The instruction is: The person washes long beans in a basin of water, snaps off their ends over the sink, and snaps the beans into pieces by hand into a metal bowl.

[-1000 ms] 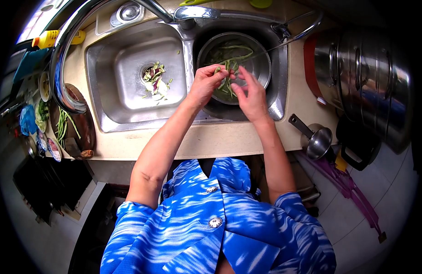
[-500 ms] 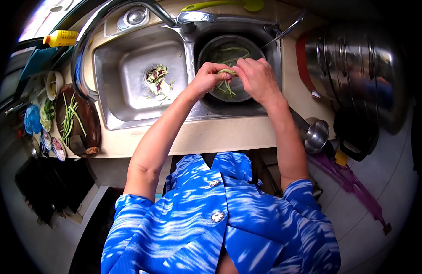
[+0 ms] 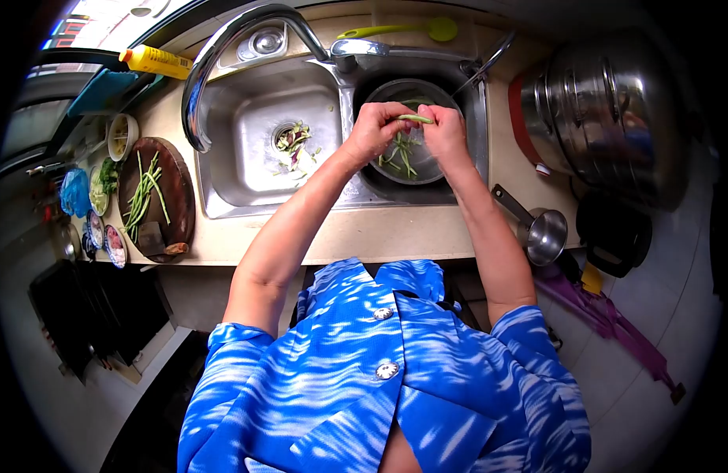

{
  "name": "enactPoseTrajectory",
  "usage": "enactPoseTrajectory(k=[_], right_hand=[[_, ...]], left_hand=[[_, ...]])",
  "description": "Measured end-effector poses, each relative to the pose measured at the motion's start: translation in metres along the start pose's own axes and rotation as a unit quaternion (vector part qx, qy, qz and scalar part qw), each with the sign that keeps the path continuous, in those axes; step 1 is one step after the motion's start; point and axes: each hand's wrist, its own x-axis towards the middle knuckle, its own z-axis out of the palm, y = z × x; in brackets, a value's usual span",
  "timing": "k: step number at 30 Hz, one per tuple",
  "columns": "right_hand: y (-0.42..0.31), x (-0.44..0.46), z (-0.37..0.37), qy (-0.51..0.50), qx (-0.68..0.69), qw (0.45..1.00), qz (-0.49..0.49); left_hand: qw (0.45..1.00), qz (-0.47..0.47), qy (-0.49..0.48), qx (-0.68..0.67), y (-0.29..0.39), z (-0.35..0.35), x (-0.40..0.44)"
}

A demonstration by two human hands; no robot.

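Note:
Both hands are together above a round metal pot [image 3: 439, 167] in the right sink basin. My left hand [image 3: 377, 130] pinches one end of a green bean [image 3: 413, 118]. Close beside it, my right hand [image 3: 445, 134] has its fingers closed on the bean's other end. Inside the pot below lie several pieces of green bean [image 3: 401, 154]. In the left basin [image 3: 238, 126], trimmings [image 3: 295, 144] in green and purplish tones are heaped around the drain. More whole green beans [image 3: 145, 193] lie on a round wooden chopping board [image 3: 182, 177] at the left, with a cleaver.
A tall curved faucet [image 3: 202, 79] arches over the left basin. At right are a ladle [image 3: 547, 236] and a large metal steamer pot [image 3: 608, 110]. Small bowls, a blue bag [image 3: 74, 192] and a yellow bottle [image 3: 157, 61] stand at left; a green spoon [image 3: 403, 30] lies behind the sink.
The view has shifted, so the sink and board appear farther right. My hands stay over the pot, now a little farther apart, and the bean between them shows straighter.

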Motion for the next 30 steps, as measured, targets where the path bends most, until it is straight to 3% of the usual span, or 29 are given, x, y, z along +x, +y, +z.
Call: enactPoseTrajectory(k=[1,2,3,5,8,9,11,12,13,16,17,19,20,22,24,25,26,27,30], right_hand=[[0.000,0.000,0.000,0.002,0.001,1.000,-0.001],[0.001,0.000,0.000,-0.038,0.212,0.965,0.150],[-0.004,0.000,-0.001,-0.076,0.408,0.862,0.291],[-0.016,-0.008,-0.001,-0.060,0.450,0.836,0.308],[-0.022,-0.013,0.005,-0.050,0.551,0.731,0.400],[-0.019,-0.014,0.010,-0.048,0.553,0.731,0.398],[-0.011,-0.016,0.018,-0.074,0.651,0.636,0.409],[-0.026,-0.018,0.019,-0.020,0.656,0.623,0.425],[-0.023,-0.019,0.022,-0.018,0.658,0.624,0.420],[0.011,-0.023,0.037,0.155,0.584,0.714,0.353],[0.020,-0.023,0.042,0.155,0.587,0.715,0.348],[0.011,-0.028,0.045,0.155,0.365,0.878,0.268],[0.005,-0.029,0.054,0.149,0.362,0.889,0.239],[-0.014,-0.031,0.070,0.062,0.314,0.947,0.032],[-0.042,-0.031,0.083,-0.020,0.275,0.957,-0.095],[-0.060,-0.031,0.084,-0.078,0.295,0.946,-0.110],[-0.076,-0.037,0.081,-0.170,0.371,0.911,-0.066],[-0.076,-0.035,0.083,-0.228,0.284,0.931,-0.015],[-0.075,-0.032,0.082,-0.432,0.284,0.853,0.065]], left_hand=[[1.000,-0.003,0.024,0.007,0.001,0.003,-0.003],[0.998,0.007,0.061,0.028,0.001,0.007,-0.006],[0.998,0.010,0.059,0.029,0.003,0.009,-0.008],[0.981,0.075,0.134,0.116,0.008,0.012,-0.013],[0.969,0.100,0.176,0.142,0.012,0.012,-0.020],[0.961,0.112,0.202,0.152,0.012,0.010,-0.022],[0.958,0.111,0.201,0.172,0.013,0.004,-0.026],[0.966,0.084,0.244,0.022,0.019,0.004,-0.024],[0.950,0.055,0.280,-0.128,0.025,0.003,-0.022],[0.949,-0.009,0.229,-0.215,0.049,-0.023,-0.030],[0.944,-0.029,0.224,-0.243,0.054,-0.033,-0.031],[0.945,-0.015,0.206,-0.254,0.061,-0.047,-0.037],[0.941,-0.014,0.197,-0.276,0.062,-0.051,-0.041],[0.936,-0.012,0.190,-0.298,0.066,-0.058,-0.050],[0.929,-0.035,0.149,-0.336,0.072,-0.068,-0.063],[0.930,-0.033,0.150,-0.335,0.072,-0.070,-0.069],[0.918,-0.014,0.145,-0.368,0.069,-0.072,-0.074],[0.905,0.005,0.142,-0.400,0.069,-0.075,-0.081],[0.878,0.002,0.150,-0.454,0.066,-0.092,-0.103]])
